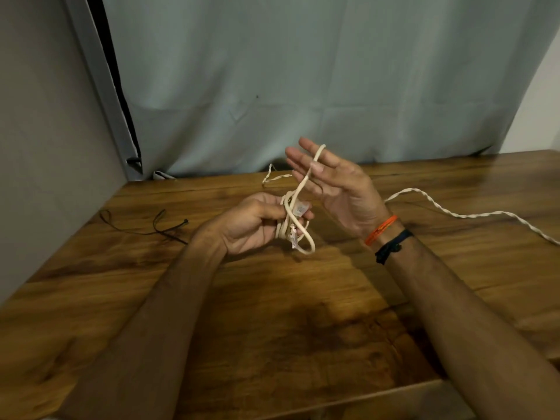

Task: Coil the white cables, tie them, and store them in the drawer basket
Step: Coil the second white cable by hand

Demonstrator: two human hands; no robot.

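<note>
My left hand (256, 225) grips a small coil of white round cable (298, 230) above the wooden table; a clear plug hangs from the coil. A strand of that cable rises from the coil and runs between the spread fingers of my right hand (336, 184), pinched under the thumb. A second, twisted white cable (454, 214) lies on the table to the right, running behind my right wrist. A thin white twisted piece (274, 177) lies near the table's back edge. No drawer basket is in view.
Thin black ties (160, 227) lie on the wooden table (272, 313) at the left. A grey curtain (303, 86) hangs behind the table, and a wall borders the left side.
</note>
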